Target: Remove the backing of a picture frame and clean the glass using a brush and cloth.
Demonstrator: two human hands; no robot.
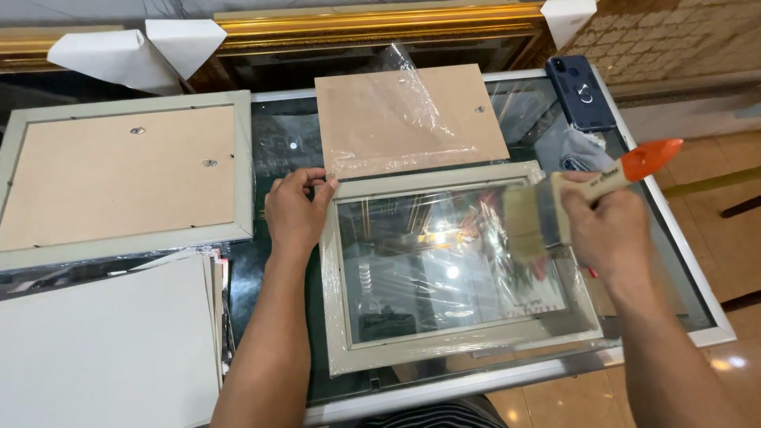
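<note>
Step in hand looks like dusting the glass of the open frame (444, 269) — it lies face-down near the middle of the glass table (674, 261), backing off, loose plastic wrap across it. Left hand (295, 210) pinches the frame's far-left corner, fingers closed on the rim, steadying it. Right hand (606, 230) is wrapped tight round the brush (555, 210), bristles at the frame's right edge. Next move, I'd judge: sweep across the pane with light pressure — wrap needs clearing off the glass. Frame is pale grey-green, thin moulding, glass reflective. Backing board (408, 119) lies just beyond it, far side.
</note>
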